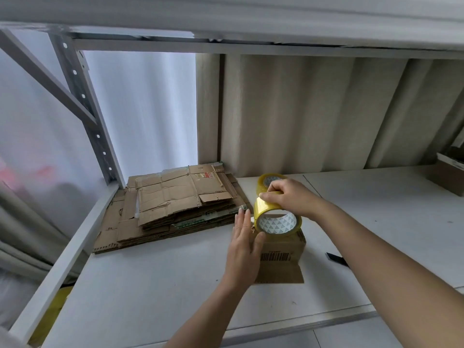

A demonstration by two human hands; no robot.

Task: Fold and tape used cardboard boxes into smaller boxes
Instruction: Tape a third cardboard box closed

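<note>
tape roll (276, 217) yellow-ish clear, core white w/ grey triangle print; small box (283, 249) brown, black barcode on side; flattened cardboard stack (173, 209) brown; table (150, 292) pale grey; curtain (301, 109) beige

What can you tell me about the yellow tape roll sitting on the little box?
The tape roll is shiny, see-through yellow, wound round a white core printed with small grey triangles. It rests tilted on top of the small cardboard box, its hole facing the camera. The right hand pinches the tape at the roll's upper edge, as if finding the end. The left hand lies flat against the box's side, its thumb touching the roll's lower rim.
</note>
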